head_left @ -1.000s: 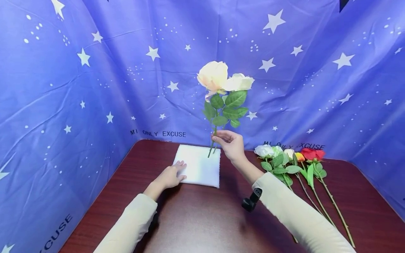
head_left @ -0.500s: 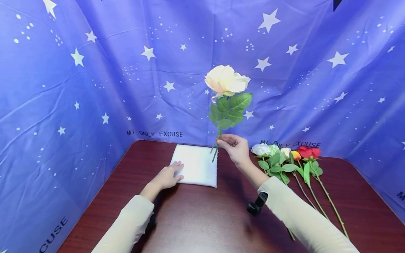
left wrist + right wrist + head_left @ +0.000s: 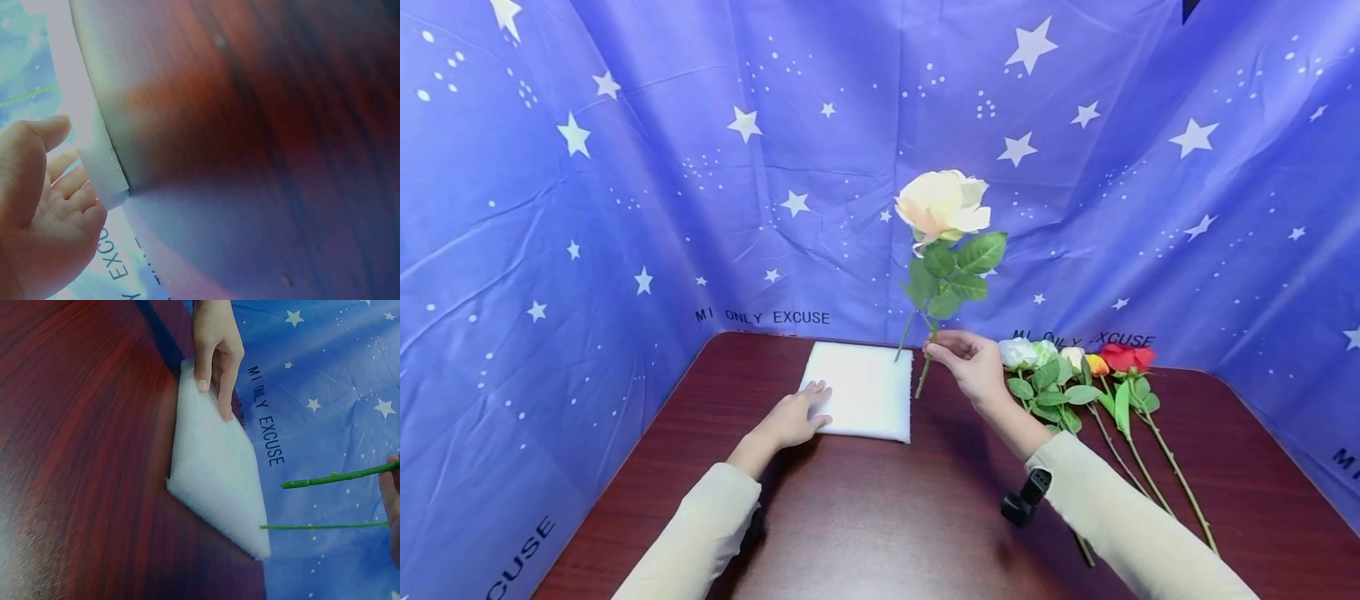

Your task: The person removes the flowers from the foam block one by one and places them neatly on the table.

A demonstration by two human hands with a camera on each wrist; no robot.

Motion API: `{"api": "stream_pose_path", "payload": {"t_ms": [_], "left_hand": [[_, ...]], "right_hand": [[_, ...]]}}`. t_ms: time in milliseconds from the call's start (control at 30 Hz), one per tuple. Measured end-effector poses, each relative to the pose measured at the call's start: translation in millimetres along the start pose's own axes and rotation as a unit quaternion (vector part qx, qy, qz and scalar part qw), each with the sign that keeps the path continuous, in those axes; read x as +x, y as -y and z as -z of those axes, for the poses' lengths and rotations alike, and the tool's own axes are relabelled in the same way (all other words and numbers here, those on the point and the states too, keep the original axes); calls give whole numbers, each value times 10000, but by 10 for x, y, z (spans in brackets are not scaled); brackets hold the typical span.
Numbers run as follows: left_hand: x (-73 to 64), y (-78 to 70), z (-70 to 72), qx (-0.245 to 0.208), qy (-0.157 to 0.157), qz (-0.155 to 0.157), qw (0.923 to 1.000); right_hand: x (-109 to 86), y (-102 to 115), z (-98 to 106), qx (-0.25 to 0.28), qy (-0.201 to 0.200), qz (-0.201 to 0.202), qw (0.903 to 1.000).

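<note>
My right hand (image 3: 966, 364) pinches the green stem of a pale peach rose (image 3: 931, 202) between thumb and fingers. This stem's cut lower end (image 3: 295, 484) hangs free, a little right of a white foam block (image 3: 867, 392). A second, thinner stem (image 3: 325, 526) stands in the block near its far right corner, leaning right. Its whitish bloom (image 3: 976, 192) is mostly hidden behind the peach rose, and their leaves overlap. My left hand (image 3: 790, 418) rests on the block's left edge with fingers extended over the top. In the left wrist view its palm (image 3: 53, 237) shows beside the block's side.
Several flowers lie on the dark red wooden table (image 3: 842, 517) at the right: a white rose (image 3: 1018, 352), a red rose (image 3: 1127, 358) and an orange-yellow bloom (image 3: 1097, 364) among them. Behind the table hangs a blue star-printed cloth (image 3: 820, 67).
My right hand has moved right and down with the peach rose, whose bloom now covers most of the whitish one. The left hand has stayed on the foam block.
</note>
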State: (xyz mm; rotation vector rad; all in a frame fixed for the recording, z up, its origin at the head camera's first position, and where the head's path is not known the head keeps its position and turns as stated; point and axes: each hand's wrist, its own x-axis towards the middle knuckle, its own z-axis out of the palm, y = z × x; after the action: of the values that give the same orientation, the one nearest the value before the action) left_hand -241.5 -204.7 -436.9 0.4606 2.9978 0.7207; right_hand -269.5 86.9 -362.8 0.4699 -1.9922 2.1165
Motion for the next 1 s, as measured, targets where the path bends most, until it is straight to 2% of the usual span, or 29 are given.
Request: {"api": "stream_pose_path", "payload": {"t_ms": [200, 467, 733, 1000], "left_hand": [[-1, 0, 14, 26, 12, -10, 10000], [3, 10, 16, 39, -2, -66, 10000], [-7, -9, 11, -60, 96, 46, 9999], [-8, -15, 6, -47, 23, -59, 10000]], "right_hand": [[-36, -56, 105, 171, -165, -111, 9997], [-68, -92, 176, 27, -298, -141, 9995], [-148, -106, 282, -60, -282, -194, 9994], [-256, -145, 442, -327, -437, -283, 9981]]}}
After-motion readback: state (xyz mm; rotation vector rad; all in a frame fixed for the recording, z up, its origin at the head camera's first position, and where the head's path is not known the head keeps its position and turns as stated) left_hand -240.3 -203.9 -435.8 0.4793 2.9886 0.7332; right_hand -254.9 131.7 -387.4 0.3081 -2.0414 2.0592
